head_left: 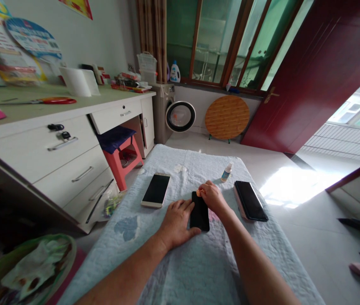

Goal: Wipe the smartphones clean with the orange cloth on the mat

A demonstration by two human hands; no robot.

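A black phone (199, 214) lies face up in the middle of a pale blue cloth-covered table (180, 262). My left hand (177, 223) rests flat beside it, fingers spread along its left edge and thumb against its near end. My right hand (210, 195) is closed at the phone's far end, pinching a small orange thing against the screen. A gold-edged phone (156, 189) lies to the left. A third phone (250, 200) with a pink edge lies to the right. A small dropper bottle (227, 172) stands behind my right hand.
A white scrap (180, 168) lies at the table's far end. A desk with drawers (62, 156) runs along the left, with a pink stool (121, 156) under it. A bin with waste (27, 271) sits at the near left. A washing machine (170, 112) and a dark red door (310, 80) stand behind.
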